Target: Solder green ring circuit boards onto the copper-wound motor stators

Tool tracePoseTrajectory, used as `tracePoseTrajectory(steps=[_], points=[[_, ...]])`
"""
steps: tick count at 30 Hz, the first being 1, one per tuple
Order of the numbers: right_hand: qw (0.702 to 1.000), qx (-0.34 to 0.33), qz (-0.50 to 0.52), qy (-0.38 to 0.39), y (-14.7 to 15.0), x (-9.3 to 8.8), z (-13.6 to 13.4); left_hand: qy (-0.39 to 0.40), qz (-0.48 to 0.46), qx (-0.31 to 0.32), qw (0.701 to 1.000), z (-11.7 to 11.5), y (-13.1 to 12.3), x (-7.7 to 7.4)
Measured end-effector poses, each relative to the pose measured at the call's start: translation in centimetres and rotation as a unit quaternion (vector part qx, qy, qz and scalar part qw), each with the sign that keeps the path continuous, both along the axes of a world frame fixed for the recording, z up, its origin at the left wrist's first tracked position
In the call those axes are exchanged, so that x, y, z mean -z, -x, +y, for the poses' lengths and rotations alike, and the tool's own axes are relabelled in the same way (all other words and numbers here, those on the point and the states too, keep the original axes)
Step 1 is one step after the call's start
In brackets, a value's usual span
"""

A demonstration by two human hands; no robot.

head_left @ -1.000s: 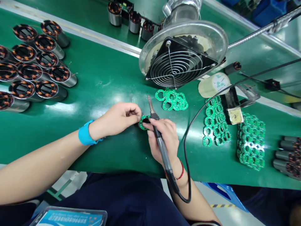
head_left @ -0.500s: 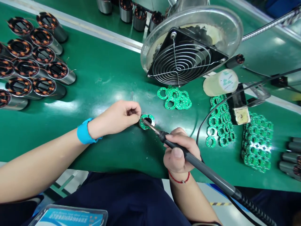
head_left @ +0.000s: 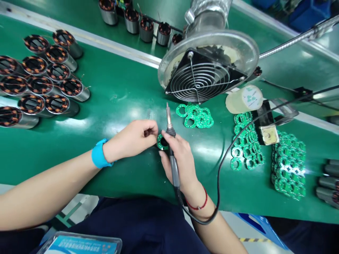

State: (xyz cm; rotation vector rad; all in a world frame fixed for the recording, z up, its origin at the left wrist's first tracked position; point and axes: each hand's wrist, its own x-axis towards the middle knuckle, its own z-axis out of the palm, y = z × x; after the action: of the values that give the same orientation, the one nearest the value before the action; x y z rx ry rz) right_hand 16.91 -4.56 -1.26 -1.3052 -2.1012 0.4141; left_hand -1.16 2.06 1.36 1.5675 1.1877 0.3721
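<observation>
A green ring-shaped circuit board (head_left: pixel 160 141) lies on the green bench between my two hands. My left hand (head_left: pixel 135 137), with a blue wristband, is pinched shut at the ring's left edge; what its fingertips hold is too small to make out. My right hand (head_left: pixel 180 158) grips a black soldering iron (head_left: pixel 171 148) that stands upright, tip pointing away from me, while its fingertips touch the ring's right side. The iron's black cable (head_left: pixel 222 169) loops off to the right.
A fume-extractor fan (head_left: pixel 203 74) stands just behind the hands. Loose green rings (head_left: pixel 196 114) lie under it, and more rows of green rings (head_left: pixel 245 144) lie to the right. Copper-wound motor stators (head_left: pixel 45 84) crowd the left side. A tape roll (head_left: pixel 243 98) and an iron stand (head_left: pixel 267 130) sit right.
My right hand has swung the soldering iron from lying tip-down on the ring to standing upright, and moved in so its fingers touch the ring. The left hand stayed pinched in place.
</observation>
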Motion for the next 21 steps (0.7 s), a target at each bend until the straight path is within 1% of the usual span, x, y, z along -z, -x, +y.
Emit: tracePoseTrajectory(steps=[3, 5, 6, 8, 10, 11, 12, 14, 16, 18, 21], points=[[1.000, 0.006, -0.008, -0.024, 0.0, -0.4, 0.0, -0.008, 0.021, 0.020, 1.000, 0.2, 1.0, -0.8], [0.998, 0.005, 0.012, -0.059, -0.5, -0.7, -0.3, -0.041, 0.055, -0.003, 0.998, 1.6, 2.3, -2.1], [0.996, 0.007, 0.036, -0.083, -0.9, -0.8, -0.4, -0.068, 0.078, -0.025, 0.994, 2.7, 3.1, -2.9], [0.988, 0.021, 0.095, -0.123, -1.7, -0.8, -0.6, -0.134, 0.138, -0.077, 0.978, 6.2, 4.7, -4.7], [0.976, 0.050, 0.148, -0.149, -2.4, -0.6, -0.7, -0.198, 0.212, -0.122, 0.949, 10.8, 6.2, -6.2], [0.972, 0.063, 0.164, -0.156, -2.6, -0.6, -0.7, -0.228, 0.253, -0.131, 0.931, 13.3, 6.7, -6.7], [0.969, 0.074, 0.174, -0.161, -2.7, -0.5, -0.6, -0.240, 0.274, -0.155, 0.918, 15.8, 7.2, -7.0], [0.964, 0.102, 0.180, -0.168, -2.7, -0.5, -0.6, -0.246, 0.305, -0.195, 0.899, 20.3, 7.9, -7.0], [0.957, 0.145, 0.186, -0.166, -2.5, -0.5, -0.4, -0.235, 0.335, -0.233, 0.882, 23.7, 8.3, -6.6], [0.950, 0.180, 0.198, -0.160, -2.3, -0.3, -0.3, -0.226, 0.360, -0.250, 0.870, 25.9, 8.8, -6.0], [0.947, 0.186, 0.198, -0.171, -2.5, 0.8, 0.0, -0.224, 0.391, -0.264, 0.853, 27.5, 9.3, -5.0]])
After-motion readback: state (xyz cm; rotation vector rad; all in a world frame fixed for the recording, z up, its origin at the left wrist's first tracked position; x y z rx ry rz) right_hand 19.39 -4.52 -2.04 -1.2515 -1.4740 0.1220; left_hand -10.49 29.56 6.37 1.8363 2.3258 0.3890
